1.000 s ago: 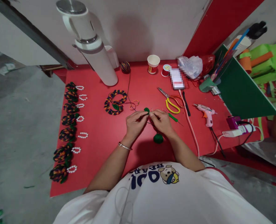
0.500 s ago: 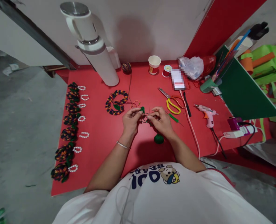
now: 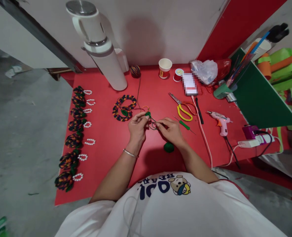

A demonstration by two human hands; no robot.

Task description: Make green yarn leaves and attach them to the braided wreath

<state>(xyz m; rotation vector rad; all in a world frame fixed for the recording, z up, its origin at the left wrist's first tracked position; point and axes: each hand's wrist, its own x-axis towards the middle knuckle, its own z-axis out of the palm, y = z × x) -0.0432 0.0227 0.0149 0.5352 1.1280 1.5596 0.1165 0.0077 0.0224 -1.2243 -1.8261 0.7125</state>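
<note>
Between the thumb and fingers of my left hand (image 3: 137, 127) is a small green knitted piece (image 3: 148, 114). My right hand (image 3: 170, 129) pinches a thin, dark needle-like tool (image 3: 154, 119) whose far end meets that piece. A dark looped strand (image 3: 153, 126) hangs between the hands; whether it is yarn or cord I cannot tell. Below my right wrist lies a green yarn ball (image 3: 169, 147). Just right of that hand is a green-handled crochet hook (image 3: 184, 124). Beyond my left hand lies a multicoloured braided yarn loop (image 3: 115, 108) with a green leaf shape (image 3: 124, 113).
Several yarn bundles (image 3: 73, 140) with white bead loops (image 3: 90, 142) line the red table's left edge. Farther back stand a white flask (image 3: 109, 67), a multicoloured yarn ball (image 3: 135, 71) and a paper cup (image 3: 165, 69). Yellow-handled scissors (image 3: 184, 113), a phone (image 3: 190, 84) and a pink glue gun (image 3: 222, 122) lie rightward.
My right hand has turned lower, and the thin tool that stood upright now slants toward the green piece. My left hand has shifted slightly left with the piece. The view has moved a little.
</note>
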